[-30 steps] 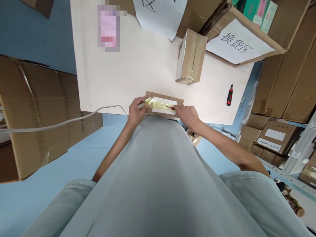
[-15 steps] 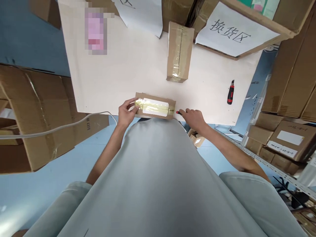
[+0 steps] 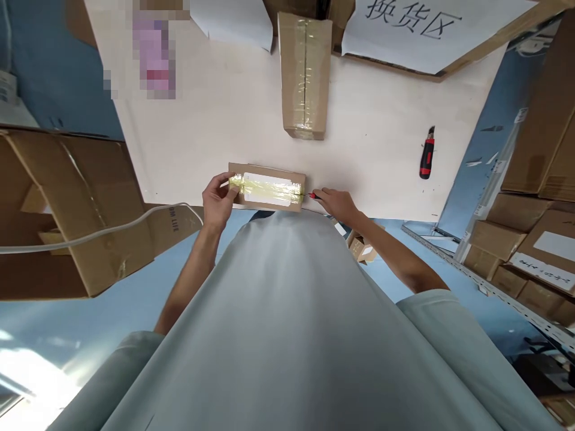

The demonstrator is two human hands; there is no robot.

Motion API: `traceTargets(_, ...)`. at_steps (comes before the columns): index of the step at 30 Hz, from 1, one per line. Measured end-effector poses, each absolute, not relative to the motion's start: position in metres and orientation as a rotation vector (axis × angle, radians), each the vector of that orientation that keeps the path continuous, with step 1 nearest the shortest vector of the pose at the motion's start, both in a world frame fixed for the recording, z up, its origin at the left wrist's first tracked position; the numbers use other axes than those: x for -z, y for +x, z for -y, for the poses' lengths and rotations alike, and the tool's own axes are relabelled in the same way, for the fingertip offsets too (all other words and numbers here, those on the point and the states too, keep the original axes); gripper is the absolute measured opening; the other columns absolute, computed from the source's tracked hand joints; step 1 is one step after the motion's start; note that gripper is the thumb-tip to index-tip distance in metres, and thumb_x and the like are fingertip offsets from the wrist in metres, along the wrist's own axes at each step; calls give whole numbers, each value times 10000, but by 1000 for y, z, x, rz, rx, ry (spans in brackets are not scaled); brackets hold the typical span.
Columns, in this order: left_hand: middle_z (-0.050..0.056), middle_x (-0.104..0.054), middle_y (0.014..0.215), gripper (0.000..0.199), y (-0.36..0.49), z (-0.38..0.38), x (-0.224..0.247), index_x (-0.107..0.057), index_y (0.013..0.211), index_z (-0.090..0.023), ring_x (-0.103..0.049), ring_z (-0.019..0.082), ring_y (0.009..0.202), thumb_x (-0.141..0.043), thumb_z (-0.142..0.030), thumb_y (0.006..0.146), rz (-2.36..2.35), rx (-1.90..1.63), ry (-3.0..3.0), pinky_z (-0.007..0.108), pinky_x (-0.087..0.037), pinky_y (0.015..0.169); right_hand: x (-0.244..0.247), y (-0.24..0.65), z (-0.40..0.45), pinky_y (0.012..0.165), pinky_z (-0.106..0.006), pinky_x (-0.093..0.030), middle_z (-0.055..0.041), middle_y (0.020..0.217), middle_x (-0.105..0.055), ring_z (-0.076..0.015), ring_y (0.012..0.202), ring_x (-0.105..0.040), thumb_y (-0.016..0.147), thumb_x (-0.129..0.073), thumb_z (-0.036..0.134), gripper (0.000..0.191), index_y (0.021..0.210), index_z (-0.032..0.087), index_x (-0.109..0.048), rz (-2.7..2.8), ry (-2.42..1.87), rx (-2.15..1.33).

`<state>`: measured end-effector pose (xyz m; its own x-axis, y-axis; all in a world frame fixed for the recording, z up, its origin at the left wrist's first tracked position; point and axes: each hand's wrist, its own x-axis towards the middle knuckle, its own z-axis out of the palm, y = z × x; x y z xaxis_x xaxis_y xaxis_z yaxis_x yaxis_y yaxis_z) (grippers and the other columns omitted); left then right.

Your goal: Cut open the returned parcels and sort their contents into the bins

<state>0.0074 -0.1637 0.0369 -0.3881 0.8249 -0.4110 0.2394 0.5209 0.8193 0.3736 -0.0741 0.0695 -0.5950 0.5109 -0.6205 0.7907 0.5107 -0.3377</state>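
Note:
A small taped carton (image 3: 267, 187) with a white label lies at the table's near edge, in front of my body. My left hand (image 3: 220, 197) grips its left end, thumb on top. In my right hand (image 3: 336, 205) is a small red-and-black knife (image 3: 314, 196), its tip at the carton's right end, over the tape. Whether the blade has entered the tape is too small to tell. Beyond the carton, a longer taped box (image 3: 305, 78) rests on the white table (image 3: 368, 161).
A second red-and-black cutter (image 3: 427, 154) lies on the table's right side. Labelled boxes (image 3: 404, 36) line the far edge. At left are a large open carton (image 3: 85, 209) and a white cable (image 3: 112, 229). Shelved cartons (image 3: 516, 233) stand at right.
The view has shifted somewhat. The knife tip is now closer to the carton's right end, and my right hand has moved in with it. My left hand still holds the left end.

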Motion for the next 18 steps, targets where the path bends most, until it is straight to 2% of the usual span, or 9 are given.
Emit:
traceTargets(5,104,-744,1409,519,7,162,-39,-698,1266,-281,-778,253,1154,-809,-587,862,-1922,-848,848,377,-685,926,-45,371,81,724,-266,-374,-102,1319,-750,-227,1125,-672,1232,-288,398,476,1509,203,-623,-2398,1093,969)
traceTargets(8,107,-746,1392,553,0,162,-37,-696,1253,-277,-770,263,1151,-823,-623,841,-1933,-851,848,392,-686,912,-40,362,82,870,-281,-447,-125,1336,-733,-238,1151,-658,1216,-331,341,442,1509,178,-620,-2448,1098,1086)
traceTargets(12,90,-748,1360,681,-22,167,-28,-667,1284,-261,-741,242,1067,-813,-755,839,-1945,-868,838,427,-684,880,-46,345,89,1061,-326,-465,-151,1380,-715,-239,1240,-636,1195,-324,292,437,1520,172,-590,-2512,1139,1364)
traceTargets(15,51,-745,1344,778,-44,173,-20,-651,1318,-251,-697,224,1065,-791,-839,828,-1957,-895,819,458,-677,906,-52,341,96,1081,-326,-483,-152,1431,-702,-220,1273,-639,1200,-247,322,465,1514,183,-559,-2445,1392,1533)
traceTargets(18,43,-717,1324,717,-63,176,-14,-683,1295,-244,-671,232,1156,-765,-818,873,-2066,-853,885,504,-643,1045,-57,339,102,1046,-328,-509,-155,1403,-720,-220,1212,-675,1201,-176,366,503,1500,177,-534,-2343,1529,1540)
